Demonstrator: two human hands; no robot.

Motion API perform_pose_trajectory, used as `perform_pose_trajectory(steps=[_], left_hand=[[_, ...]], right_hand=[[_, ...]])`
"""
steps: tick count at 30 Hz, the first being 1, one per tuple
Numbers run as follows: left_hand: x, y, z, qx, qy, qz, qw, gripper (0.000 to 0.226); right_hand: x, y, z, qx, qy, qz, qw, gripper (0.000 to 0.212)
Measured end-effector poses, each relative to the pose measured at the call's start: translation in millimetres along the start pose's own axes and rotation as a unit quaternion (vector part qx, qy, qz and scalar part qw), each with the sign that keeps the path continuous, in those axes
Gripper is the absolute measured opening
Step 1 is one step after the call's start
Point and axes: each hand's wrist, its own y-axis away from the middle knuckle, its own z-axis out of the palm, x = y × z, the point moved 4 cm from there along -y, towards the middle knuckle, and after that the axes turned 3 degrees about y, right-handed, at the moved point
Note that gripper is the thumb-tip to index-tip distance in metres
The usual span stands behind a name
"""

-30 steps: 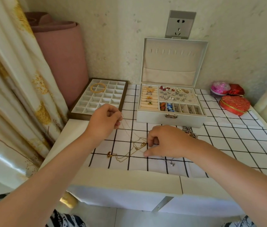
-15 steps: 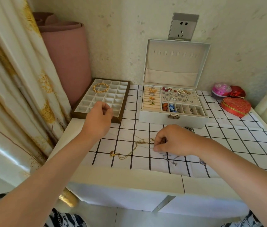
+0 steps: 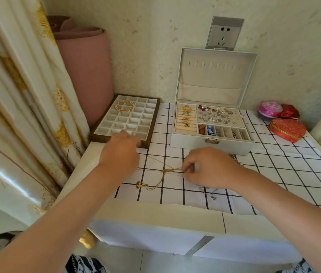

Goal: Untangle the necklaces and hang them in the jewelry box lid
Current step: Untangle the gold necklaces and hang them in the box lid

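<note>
A tangled gold necklace (image 3: 162, 177) lies on the checked cloth, its pendant at the near left. My right hand (image 3: 209, 167) pinches the chain at the knot. My left hand (image 3: 121, 151) is raised near the tray's front edge, fingers curled, pulling a thin strand of the same chain taut toward the upper left. A silver necklace (image 3: 211, 194) lies partly under my right wrist. The white jewelry box (image 3: 213, 142) stands open behind, its lid (image 3: 215, 79) upright with a row of bare hooks.
A brown divided tray (image 3: 128, 120) with gold bangles sits at the back left, beside a pink rolled mat (image 3: 84, 69). Red and pink heart-shaped boxes (image 3: 286, 129) lie at the back right. More chains (image 3: 234, 157) peek out behind my right hand. A curtain hangs at the left.
My left hand has drawn the gold strand up and left toward the tray, stretching it. My right hand stayed on the knot, and the tangle has spread out a little.
</note>
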Motion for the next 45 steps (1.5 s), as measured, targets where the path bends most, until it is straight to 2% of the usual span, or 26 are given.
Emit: perform_pose_trajectory(steps=[2, 4, 6, 12, 15, 19, 21, 26, 29, 31, 34, 37, 40, 45], left_hand=[[15.4, 3.2, -3.0, -0.015, 0.046, 0.079, 0.996, 0.022], [27.0, 6.4, 1.5, -0.090, 0.087, 0.131, 0.983, 0.015], [32.7, 8.7, 8.5, -0.144, 0.109, 0.143, 0.973, 0.013], [30.7, 8.5, 23.4, -0.162, 0.066, 0.167, 0.970, 0.014], [29.8, 7.8, 22.3, -0.164, 0.094, 0.150, 0.970, 0.013], [22.9, 6.4, 14.2, -0.177, 0.263, 0.052, 0.947, 0.018], [18.2, 4.8, 13.1, -0.162, 0.290, 0.039, 0.942, 0.018], [10.5, 0.3, 12.9, -0.074, 0.186, 0.059, 0.978, 0.006], [8.3, -1.7, 11.5, -0.025, 0.145, 0.046, 0.988, 0.005], [7.9, -1.7, 11.1, -0.019, 0.121, 0.049, 0.991, 0.004], [9.4, 1.8, 10.9, -0.035, 0.089, 0.098, 0.991, 0.007], [21.7, 9.2, 7.8, -0.070, 0.097, 0.155, 0.981, 0.011], [41.0, 18.9, 10.9, -0.144, 0.144, 0.154, 0.967, 0.018], [52.7, 24.5, 15.2, -0.181, 0.109, 0.164, 0.964, 0.012]], right_hand=[[-9.9, -2.1, 4.7, 0.020, 0.008, -0.040, 0.999, 0.012], [-15.3, -3.9, 9.4, 0.030, 0.030, -0.066, 0.997, 0.013], [-16.2, -4.8, 10.3, 0.044, 0.058, -0.077, 0.994, 0.013], [-12.6, -2.3, 11.6, 0.033, 0.115, -0.085, 0.989, 0.013], [-8.9, -0.5, 11.5, -0.002, 0.102, -0.073, 0.992, 0.011], [-4.0, 4.0, 8.3, -0.045, 0.082, -0.052, 0.994, 0.012], [-1.7, 6.7, 6.3, -0.072, 0.081, -0.040, 0.993, 0.012], [-0.6, 11.1, 4.0, -0.118, 0.093, -0.012, 0.988, 0.010], [1.5, 12.4, 2.3, -0.136, 0.095, 0.004, 0.986, 0.010], [4.1, 13.3, 1.0, -0.154, 0.098, 0.020, 0.983, 0.010], [5.9, 13.0, -1.7, -0.148, 0.117, 0.023, 0.982, 0.011], [2.0, 9.7, -3.8, -0.078, 0.092, 0.006, 0.993, 0.010], [-6.5, 5.9, -0.7, -0.028, 0.057, -0.016, 0.998, 0.012], [-10.7, 6.1, 2.1, -0.003, 0.066, -0.038, 0.997, 0.015]])
